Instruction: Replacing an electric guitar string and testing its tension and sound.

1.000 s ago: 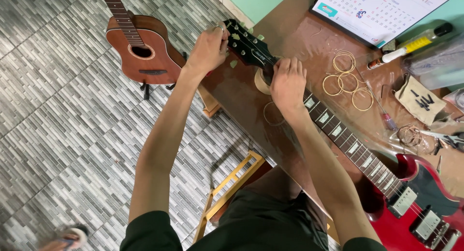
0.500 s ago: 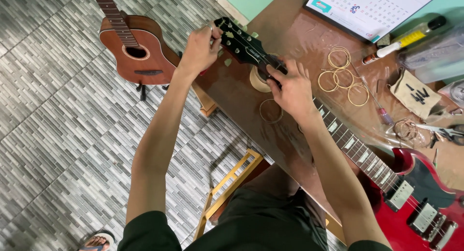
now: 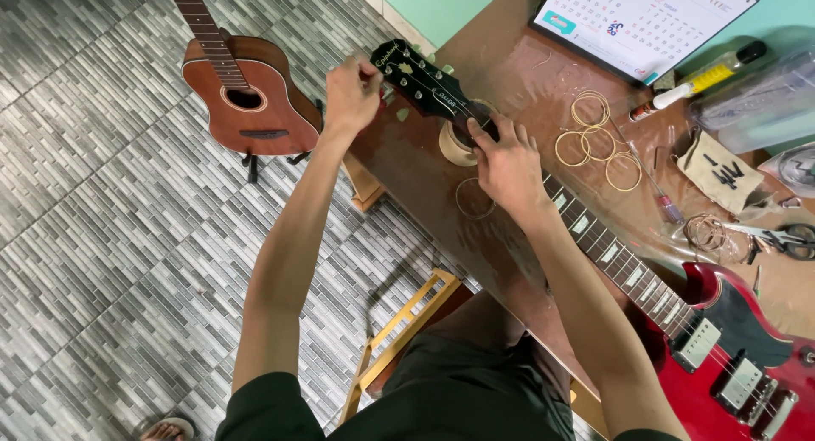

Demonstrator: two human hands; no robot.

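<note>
Your electric guitar (image 3: 594,237) lies slantwise on the tabletop (image 3: 424,165), headstock (image 3: 420,80) at the far left, body at the near right. Your left hand (image 3: 352,89) sits at the headstock's left edge; your right hand (image 3: 508,165) rests on the neck just right of the headstock, over a tape roll (image 3: 454,148) under the neck. Coiled strings (image 3: 594,140) lie right of that hand, beyond the neck. A calendar (image 3: 645,21) stands at the far edge, a marker (image 3: 700,80) to its right. Scissors (image 3: 785,237) lie at the right edge. On the floor (image 3: 102,237) to the left stands a small acoustic guitar (image 3: 242,89).
</note>
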